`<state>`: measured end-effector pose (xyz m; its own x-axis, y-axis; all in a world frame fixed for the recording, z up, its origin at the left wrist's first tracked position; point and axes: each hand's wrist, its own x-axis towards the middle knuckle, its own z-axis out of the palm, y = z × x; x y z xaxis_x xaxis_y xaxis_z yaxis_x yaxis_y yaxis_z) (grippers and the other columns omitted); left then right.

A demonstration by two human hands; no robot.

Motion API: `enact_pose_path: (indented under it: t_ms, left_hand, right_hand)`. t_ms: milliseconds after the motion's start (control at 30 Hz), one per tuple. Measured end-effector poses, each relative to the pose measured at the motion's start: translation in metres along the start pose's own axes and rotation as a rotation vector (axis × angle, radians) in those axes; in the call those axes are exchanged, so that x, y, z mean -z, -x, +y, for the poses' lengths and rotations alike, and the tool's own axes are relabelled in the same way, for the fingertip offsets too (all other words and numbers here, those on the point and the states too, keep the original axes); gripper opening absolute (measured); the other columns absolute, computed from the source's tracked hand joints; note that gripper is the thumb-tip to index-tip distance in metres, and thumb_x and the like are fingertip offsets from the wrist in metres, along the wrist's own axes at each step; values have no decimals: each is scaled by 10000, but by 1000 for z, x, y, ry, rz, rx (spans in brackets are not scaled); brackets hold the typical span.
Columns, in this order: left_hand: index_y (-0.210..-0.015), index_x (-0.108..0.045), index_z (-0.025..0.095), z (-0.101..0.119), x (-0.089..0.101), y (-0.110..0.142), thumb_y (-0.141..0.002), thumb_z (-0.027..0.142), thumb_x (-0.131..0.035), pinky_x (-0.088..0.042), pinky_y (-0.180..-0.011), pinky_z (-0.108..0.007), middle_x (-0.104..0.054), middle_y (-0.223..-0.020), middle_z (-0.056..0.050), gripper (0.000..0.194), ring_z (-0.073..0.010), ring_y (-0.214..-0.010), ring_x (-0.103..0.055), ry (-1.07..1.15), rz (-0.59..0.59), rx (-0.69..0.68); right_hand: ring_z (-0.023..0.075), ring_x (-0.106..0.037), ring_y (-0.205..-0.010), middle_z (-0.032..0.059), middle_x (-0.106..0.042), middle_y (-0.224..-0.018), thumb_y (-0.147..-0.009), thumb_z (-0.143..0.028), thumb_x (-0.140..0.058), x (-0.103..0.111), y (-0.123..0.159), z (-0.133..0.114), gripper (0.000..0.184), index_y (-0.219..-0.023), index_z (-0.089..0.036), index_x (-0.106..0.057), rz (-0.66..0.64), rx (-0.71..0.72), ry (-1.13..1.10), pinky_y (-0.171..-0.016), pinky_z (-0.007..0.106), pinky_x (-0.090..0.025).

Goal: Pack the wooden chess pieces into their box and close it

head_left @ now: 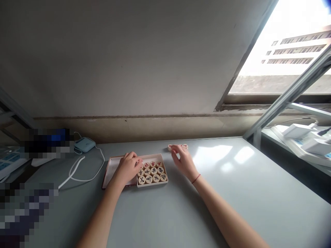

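Observation:
A shallow open box (pixel 152 185) on the grey table holds rows of round wooden xiangqi pieces (pixel 154 170), red-marked at the back and black-marked in front. Its lid (pixel 111 168) lies directly to the left, inside facing up. My left hand (pixel 129 165) reaches over the lid to the box's back left corner, fingers curled down at a red-marked piece that they partly cover. Behind and to the right of the box, a few more red-marked pieces (pixel 185 146) stand on the table. My right hand (pixel 183 160) is at them, thumb and fingers apart, partly hiding them.
A white cable (pixel 89 179) and a light blue device (pixel 85 144) lie to the left. The wall (pixel 155 129) borders the table's back edge. A metal frame post (pixel 257 136) rises at the right, beside a shelf with white boxes (pixel 300 131).

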<state>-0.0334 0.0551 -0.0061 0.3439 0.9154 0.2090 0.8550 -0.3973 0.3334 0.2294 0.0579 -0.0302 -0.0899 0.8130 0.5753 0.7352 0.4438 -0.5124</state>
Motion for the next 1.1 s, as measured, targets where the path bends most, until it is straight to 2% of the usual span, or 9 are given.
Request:
enact_pose_path:
  t_ms: [100,167,333,467,667,767,900,967,1100]
  left_hand:
    - [-681,-672,210,-2,-5,2,-882,281,-400,-448,-819,-373,-556,-853,-51,345,-212,-848,-506,-33,20,-11]
    - [-711,-672,217,-2,-7,3,-881,280,-398,-446,-838,-373,-546,-878,-45,329,-211,-868,-503,-21,12,3]
    - [-770,-648,219,4,-4,3,-861,263,-399,-446,-833,-367,-569,-916,-45,269,-219,-895,-517,26,-25,28]
    - [-728,-596,210,9,1,1,-819,241,-431,-442,-770,-343,-615,-805,-36,191,-217,-827,-534,61,-47,-16]
    - [-746,-569,220,10,11,1,-788,243,-451,-426,-702,-300,-613,-733,-9,127,-189,-745,-565,128,-71,-17]
    - [-764,-559,219,13,15,0,-820,272,-435,-427,-695,-286,-612,-749,-8,146,-175,-732,-561,174,57,-40]
    - [-880,-573,213,34,12,-1,-870,359,-444,-450,-660,-257,-643,-786,-8,195,-145,-678,-569,377,256,56]
    - [-930,-582,206,48,7,0,-881,372,-454,-472,-669,-250,-665,-812,-15,215,-139,-683,-594,500,245,63]
    - [-982,-597,219,68,-4,4,-893,408,-471,-505,-680,-237,-693,-893,-27,245,-151,-777,-649,677,115,41]
  right_hand:
    - [187,-597,-746,54,-671,-833,-941,-233,-358,-12,7,-25,229,-1031,-202,-566,-202,10,-49,-681,297,-428]
    - [187,-597,-750,49,-673,-830,-963,-253,-328,-19,11,-32,251,-1006,-202,-570,-284,-6,-18,-704,303,-415]
    - [187,-586,-752,45,-664,-814,-988,-289,-286,-23,15,-34,299,-906,-201,-560,-308,-75,46,-716,300,-386]
    - [187,-583,-759,38,-663,-811,-988,-302,-299,-22,13,-34,293,-893,-204,-559,-303,-77,66,-711,295,-379]
    - [180,-597,-748,30,-664,-801,-983,-317,-327,-22,13,-33,280,-902,-210,-572,-272,-62,30,-697,291,-401]
    - [193,-601,-798,55,-669,-871,-968,-310,-364,-21,14,-32,237,-1004,-198,-569,-151,10,24,-711,308,-422]
    - [228,-585,-883,96,-668,-977,-919,-269,-449,-20,15,-45,233,-1110,-170,-538,2,221,108,-769,361,-425]
    - [220,-593,-893,98,-670,-1008,-903,-261,-480,-19,16,-53,261,-1146,-169,-514,32,293,89,-777,359,-433]
    - [190,-621,-891,75,-684,-1008,-911,-216,-478,-16,16,-58,234,-1143,-193,-501,65,347,25,-796,344,-442]
